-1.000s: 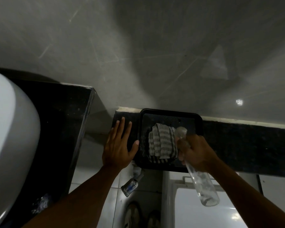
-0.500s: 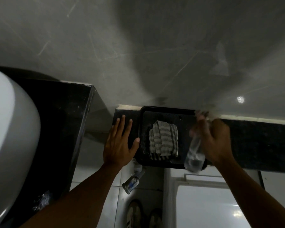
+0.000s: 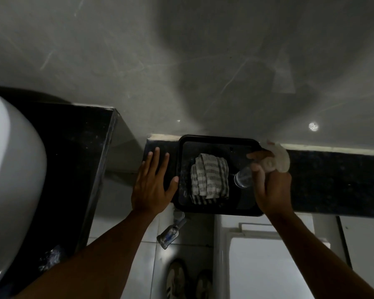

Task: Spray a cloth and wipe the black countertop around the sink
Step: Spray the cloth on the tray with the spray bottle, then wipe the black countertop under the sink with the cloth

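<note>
Cloth (image 3: 209, 178), striped and folded, is laid in the middle of a black tray (image 3: 216, 209), which is set on a narrow black ledge (image 3: 333, 180) against the grey wall; the tray seems meant to catch stray spray and keep the cloth off the dusty stone. The tray is steadied by the left hand (image 3: 151, 186), which is pressed flat on the ledge just beside it, fingers spread and extended, the thumb touching the tray's left rim and nothing gripped. A clear bottle (image 3: 243, 180) is held over the tray's right side by the right hand (image 3: 270, 182), fingers closed around its body; its round base is turned toward the camera and its pale, blurred spray head points away toward the wall, so the nozzle's aim cannot be told. The right wrist is bent upward, the forearm reaching in from the lower right. The countertop (image 3: 73, 158) to be wiped lies well apart at the left, around the white sink (image 3: 11, 180), and is judged not yet touched. Spraying is judged to be the step in hand.
</note>
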The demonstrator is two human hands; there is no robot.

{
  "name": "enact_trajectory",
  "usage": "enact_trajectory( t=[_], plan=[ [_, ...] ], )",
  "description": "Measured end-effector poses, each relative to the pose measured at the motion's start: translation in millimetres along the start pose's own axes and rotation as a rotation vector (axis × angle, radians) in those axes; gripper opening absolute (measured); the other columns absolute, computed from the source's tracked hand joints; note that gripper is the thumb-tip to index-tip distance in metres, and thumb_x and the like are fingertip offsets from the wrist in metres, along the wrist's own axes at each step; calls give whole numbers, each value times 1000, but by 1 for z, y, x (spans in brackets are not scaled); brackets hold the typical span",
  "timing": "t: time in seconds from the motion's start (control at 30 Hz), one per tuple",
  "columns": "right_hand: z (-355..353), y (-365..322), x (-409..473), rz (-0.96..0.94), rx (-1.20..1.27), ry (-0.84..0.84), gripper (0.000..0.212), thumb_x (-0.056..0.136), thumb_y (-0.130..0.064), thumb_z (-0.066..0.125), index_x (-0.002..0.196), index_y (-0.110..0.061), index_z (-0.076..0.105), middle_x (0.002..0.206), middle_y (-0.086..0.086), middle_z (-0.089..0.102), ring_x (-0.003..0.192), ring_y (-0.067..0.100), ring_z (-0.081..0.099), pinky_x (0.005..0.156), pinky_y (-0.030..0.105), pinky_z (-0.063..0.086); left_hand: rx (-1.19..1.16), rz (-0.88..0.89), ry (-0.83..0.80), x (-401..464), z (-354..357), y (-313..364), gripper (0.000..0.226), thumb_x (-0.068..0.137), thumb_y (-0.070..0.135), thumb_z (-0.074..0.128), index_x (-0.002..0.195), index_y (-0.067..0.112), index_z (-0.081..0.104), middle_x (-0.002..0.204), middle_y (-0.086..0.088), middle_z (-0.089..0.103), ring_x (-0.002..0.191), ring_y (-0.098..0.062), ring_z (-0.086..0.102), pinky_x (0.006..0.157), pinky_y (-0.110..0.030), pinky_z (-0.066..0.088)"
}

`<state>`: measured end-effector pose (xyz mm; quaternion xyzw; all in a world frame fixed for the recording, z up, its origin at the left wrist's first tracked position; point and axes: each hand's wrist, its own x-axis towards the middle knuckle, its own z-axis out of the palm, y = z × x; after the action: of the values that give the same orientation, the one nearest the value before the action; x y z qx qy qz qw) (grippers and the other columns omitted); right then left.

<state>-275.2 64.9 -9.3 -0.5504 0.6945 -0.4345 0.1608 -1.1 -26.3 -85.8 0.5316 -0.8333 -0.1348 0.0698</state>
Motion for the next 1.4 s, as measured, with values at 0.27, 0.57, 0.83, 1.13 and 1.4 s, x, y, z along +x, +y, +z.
enact_trajectory(
  t=[0.27,0.57,0.83,1.13,1.4],
  plan=[
    [15,-19,-66,278,85,280,67,88,-35,57,140,-4,30,138,18,36,125,28,44,102,37,43,-37,47,20,-1,-4,4,76,97,60,15,153,10,18,162,-15,14,150,-28,8,121,-45,10],
    [66,-53,-69,641,166,106,24,89,-17,68,109,-18,54,95,-2,64,87,6,63,74,22,54,41,540,-44,-23,-3,41,58,104,42,19,151,7,23,160,-12,22,149,-24,16,120,-41,17],
    [68,-56,-27,840,519,-160,18,84,-15,71,89,-30,63,88,-3,71,70,3,70,54,14,52,-27,439,-75,-34,-6,57,55,103,37,28,149,7,32,157,-12,28,148,-24,20,120,-44,20],
    [71,-77,-46,663,581,-263,25,92,-30,62,107,-43,46,108,-12,59,91,5,65,59,13,53,-142,356,-23,-70,-15,59,56,104,42,21,152,15,12,163,-7,8,151,-16,4,121,-36,10],
    [92,-181,-56,306,326,-333,44,98,-24,53,141,-26,44,126,0,65,112,18,64,93,37,53,-171,134,134,-170,-137,46,54,96,19,49,144,-1,38,158,-12,27,148,-22,20,117,-36,31]
  ],
)
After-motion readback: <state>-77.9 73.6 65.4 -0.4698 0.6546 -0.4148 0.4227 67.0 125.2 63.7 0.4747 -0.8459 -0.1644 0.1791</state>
